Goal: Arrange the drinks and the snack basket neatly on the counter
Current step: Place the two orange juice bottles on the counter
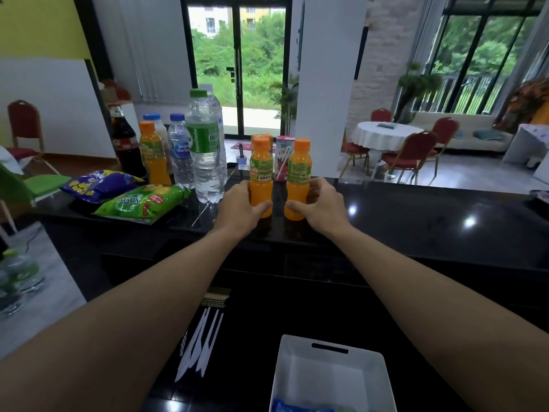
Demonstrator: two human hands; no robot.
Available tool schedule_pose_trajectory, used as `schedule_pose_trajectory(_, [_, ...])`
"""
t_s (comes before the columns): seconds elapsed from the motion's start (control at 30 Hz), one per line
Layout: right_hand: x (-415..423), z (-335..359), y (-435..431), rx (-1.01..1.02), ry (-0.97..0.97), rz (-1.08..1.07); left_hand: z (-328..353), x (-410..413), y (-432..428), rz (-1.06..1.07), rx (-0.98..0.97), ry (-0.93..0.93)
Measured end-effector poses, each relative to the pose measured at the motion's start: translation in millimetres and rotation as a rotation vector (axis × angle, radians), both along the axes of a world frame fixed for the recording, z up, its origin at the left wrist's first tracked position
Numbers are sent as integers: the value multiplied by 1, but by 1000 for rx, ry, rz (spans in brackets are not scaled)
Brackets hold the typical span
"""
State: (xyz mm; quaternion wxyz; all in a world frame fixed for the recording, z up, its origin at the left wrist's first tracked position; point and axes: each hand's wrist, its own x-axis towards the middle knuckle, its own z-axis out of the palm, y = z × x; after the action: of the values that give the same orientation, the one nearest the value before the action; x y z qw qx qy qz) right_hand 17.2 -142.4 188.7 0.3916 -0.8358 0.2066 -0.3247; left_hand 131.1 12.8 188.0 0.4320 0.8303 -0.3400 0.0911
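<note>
from the head view, the job looks to be in the middle of the drinks part. the left hand is wrapped round the low half of a small orange juice bottle with an orange cap. the right hand is wrapped round a second small orange juice bottle just like it. both bottles stand up straight on the shiny black counter, close side by side but not touching. just behind them stands a red and white drink carton.

off to the left are a tall clear water bottle with a green cap, a third orange juice bottle, a dark cola bottle, a purple snack bag and a green snack bag lying flat. the white plastic basket sits low down near the person, well apart from the drinks.

i think the next move is to line the two bottles up with the other drinks. that calls for keeping them upright and not bumping the carton.

both arms reach straight out, palms facing each other, thumbs across the front of the bottles.
</note>
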Motion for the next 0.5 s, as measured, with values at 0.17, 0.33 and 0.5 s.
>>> schedule_pose_trajectory(0.17, [24, -2, -13, 27, 3, 7, -4, 21, -18, 42, 7, 18])
schedule_pose_trajectory(0.33, [51, -4, -25, 42, 0, 1, -5, 43, -39, 60, 14, 36])
schedule_pose_trajectory(0.5, [76, -4, -37, 52, 13, -1, -5, 60, -57, 90, 4, 54])
